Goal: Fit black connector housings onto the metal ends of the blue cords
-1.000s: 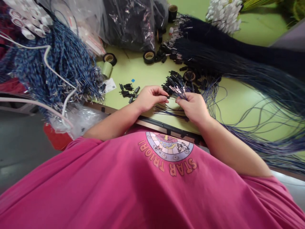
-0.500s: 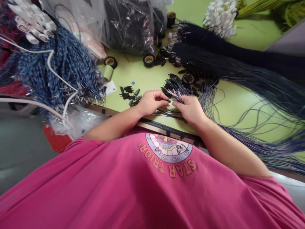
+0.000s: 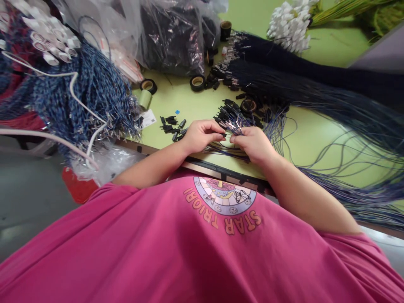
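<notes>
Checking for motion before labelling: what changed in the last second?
The left hand and right hand drew together: their fingers, apart a second ago, now nearly meet over the blue wires, which the right hand still grips. What the left fingers pinch is too small to tell. Loose black connectors, tape rolls and wire bundles lie as before.

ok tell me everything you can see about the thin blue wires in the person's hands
The thin blue wires are a loose bunch of dark blue, plastic-looking strands. The right hand grips them near their ends, where small silvery tips fan out; the left hand pinches at those tips. The rest trails right in slack loops across the green table.
</notes>
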`<state>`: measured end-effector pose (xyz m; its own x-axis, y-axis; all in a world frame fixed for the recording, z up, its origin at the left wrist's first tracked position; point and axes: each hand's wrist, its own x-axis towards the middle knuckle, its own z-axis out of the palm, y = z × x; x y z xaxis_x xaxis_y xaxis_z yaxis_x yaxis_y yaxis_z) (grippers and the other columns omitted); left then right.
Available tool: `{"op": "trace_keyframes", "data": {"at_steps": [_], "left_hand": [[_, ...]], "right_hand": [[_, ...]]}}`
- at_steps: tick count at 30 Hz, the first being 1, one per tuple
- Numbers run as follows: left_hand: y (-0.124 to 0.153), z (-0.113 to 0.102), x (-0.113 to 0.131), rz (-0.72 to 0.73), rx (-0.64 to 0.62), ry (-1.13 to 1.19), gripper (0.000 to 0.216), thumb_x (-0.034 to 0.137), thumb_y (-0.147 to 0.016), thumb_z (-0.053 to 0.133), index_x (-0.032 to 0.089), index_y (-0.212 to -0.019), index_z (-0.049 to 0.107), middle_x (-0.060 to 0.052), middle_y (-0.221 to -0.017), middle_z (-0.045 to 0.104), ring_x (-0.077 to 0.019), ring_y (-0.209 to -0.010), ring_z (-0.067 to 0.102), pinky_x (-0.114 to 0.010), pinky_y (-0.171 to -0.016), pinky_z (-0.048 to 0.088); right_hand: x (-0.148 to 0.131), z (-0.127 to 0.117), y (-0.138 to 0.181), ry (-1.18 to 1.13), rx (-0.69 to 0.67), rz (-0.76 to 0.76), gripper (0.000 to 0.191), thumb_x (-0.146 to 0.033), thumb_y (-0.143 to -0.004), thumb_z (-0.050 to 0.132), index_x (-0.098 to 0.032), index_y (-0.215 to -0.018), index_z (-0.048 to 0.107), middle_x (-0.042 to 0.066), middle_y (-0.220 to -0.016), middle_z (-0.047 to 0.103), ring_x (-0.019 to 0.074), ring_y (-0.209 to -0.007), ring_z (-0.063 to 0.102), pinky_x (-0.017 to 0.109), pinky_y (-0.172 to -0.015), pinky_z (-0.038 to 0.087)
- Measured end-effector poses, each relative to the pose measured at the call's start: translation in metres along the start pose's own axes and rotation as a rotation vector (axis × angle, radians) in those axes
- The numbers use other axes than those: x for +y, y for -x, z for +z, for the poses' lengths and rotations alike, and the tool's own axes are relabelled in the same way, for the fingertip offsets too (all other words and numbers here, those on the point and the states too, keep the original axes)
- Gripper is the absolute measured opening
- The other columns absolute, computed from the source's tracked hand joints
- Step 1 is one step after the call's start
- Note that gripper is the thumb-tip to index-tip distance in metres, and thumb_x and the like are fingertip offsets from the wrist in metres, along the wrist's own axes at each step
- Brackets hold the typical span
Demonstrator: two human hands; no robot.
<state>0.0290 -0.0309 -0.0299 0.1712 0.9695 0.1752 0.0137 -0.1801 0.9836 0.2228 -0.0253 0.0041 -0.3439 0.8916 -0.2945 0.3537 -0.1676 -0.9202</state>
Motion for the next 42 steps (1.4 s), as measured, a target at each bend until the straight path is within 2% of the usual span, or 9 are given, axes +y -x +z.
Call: {"op": "trace_keyframes", "data": {"at_steps": [10,15,21,25,28,32,34,37,42], "left_hand": [[0.001,-0.006,-0.007,0.119,-0.076,-0.181,0.012,0.019,-0.064,0.083,0.017,-0.074,0.076,-0.004,-0.077,0.072,-0.0122,-0.071,0.067,-0.026,-0.069,0.054],[0.002,-0.001,-0.005,-0.021,-0.079,-0.086,0.016,0.023,-0.063,0.083,0.015,-0.075,0.075,-0.004,-0.083,0.074,-0.0132,-0.076,0.068,-0.028,-0.074,0.055],[0.003,0.004,-0.002,-0.250,0.000,0.040,0.023,0.023,-0.061,0.082,0.014,-0.079,0.071,-0.003,-0.076,0.072,-0.0142,-0.070,0.070,-0.031,-0.073,0.057],[0.002,0.005,0.000,-0.296,-0.043,0.026,0.022,0.023,-0.063,0.080,0.013,-0.080,0.069,-0.003,-0.073,0.071,-0.0165,-0.070,0.070,-0.034,-0.074,0.056],[-0.005,0.000,0.008,-0.273,-0.062,-0.158,0.017,0.022,-0.070,0.074,0.014,-0.085,0.071,-0.003,-0.076,0.072,-0.0147,-0.070,0.067,-0.032,-0.073,0.053],[-0.026,-0.011,0.021,-0.089,-0.071,-0.511,0.010,0.019,-0.071,0.073,0.017,-0.081,0.074,-0.002,-0.082,0.072,-0.0159,-0.080,0.063,-0.032,-0.083,0.047],[-0.040,-0.015,0.022,-0.020,-0.125,-0.587,0.009,0.016,-0.069,0.074,0.018,-0.077,0.074,-0.001,-0.080,0.070,-0.0173,-0.084,0.062,-0.033,-0.087,0.045],[-0.064,-0.014,0.014,0.048,-0.175,-0.624,0.009,0.012,-0.067,0.074,0.019,-0.074,0.073,-0.001,-0.079,0.068,-0.0187,-0.086,0.062,-0.035,-0.089,0.043],[-0.097,-0.014,0.002,0.094,-0.161,-0.619,0.013,0.013,-0.065,0.077,0.019,-0.076,0.072,-0.003,-0.088,0.068,-0.0196,-0.091,0.061,-0.036,-0.093,0.043]], "right_hand": [[0.004,0.001,-0.003,-0.007,-0.037,0.021,0.015,-0.027,-0.068,0.062,-0.016,-0.060,0.054,-0.007,-0.052,0.037,0.0072,-0.053,0.031,0.027,-0.054,0.022],[0.004,0.003,0.000,0.105,-0.042,-0.080,0.020,-0.031,-0.072,0.062,-0.015,-0.061,0.058,-0.005,-0.056,0.041,0.0075,-0.056,0.035,0.026,-0.056,0.027],[0.002,0.002,0.002,0.136,0.013,-0.012,0.022,-0.033,-0.077,0.059,-0.016,-0.063,0.058,-0.004,-0.051,0.041,0.0092,-0.051,0.035,0.027,-0.052,0.026],[0.005,0.001,-0.002,0.226,0.022,-0.131,0.020,-0.030,-0.079,0.056,-0.016,-0.066,0.060,-0.002,-0.059,0.048,0.0117,-0.061,0.043,0.027,-0.059,0.031],[0.010,0.000,-0.001,0.321,0.102,-0.206,0.024,-0.033,-0.085,0.053,-0.016,-0.070,0.061,0.000,-0.063,0.051,0.0145,-0.064,0.047,0.029,-0.062,0.035],[0.014,0.003,0.006,0.667,0.244,-0.538,0.029,-0.026,-0.093,0.041,-0.015,-0.087,0.067,0.013,-0.098,0.065,0.0231,-0.092,0.057,0.034,-0.081,0.042],[0.014,0.009,0.009,0.848,0.148,-0.562,0.030,-0.021,-0.092,0.038,-0.014,-0.099,0.067,0.015,-0.108,0.065,0.0238,-0.095,0.058,0.034,-0.080,0.043],[0.014,0.020,0.010,1.054,-0.016,-0.404,0.031,-0.018,-0.091,0.038,-0.013,-0.106,0.065,0.016,-0.112,0.064,0.0213,-0.081,0.060,0.032,-0.066,0.041],[0.017,0.022,0.001,1.016,-0.174,-0.373,0.023,-0.021,-0.088,0.045,-0.013,-0.092,0.066,0.014,-0.098,0.068,0.0222,-0.084,0.061,0.032,-0.072,0.040]]}}
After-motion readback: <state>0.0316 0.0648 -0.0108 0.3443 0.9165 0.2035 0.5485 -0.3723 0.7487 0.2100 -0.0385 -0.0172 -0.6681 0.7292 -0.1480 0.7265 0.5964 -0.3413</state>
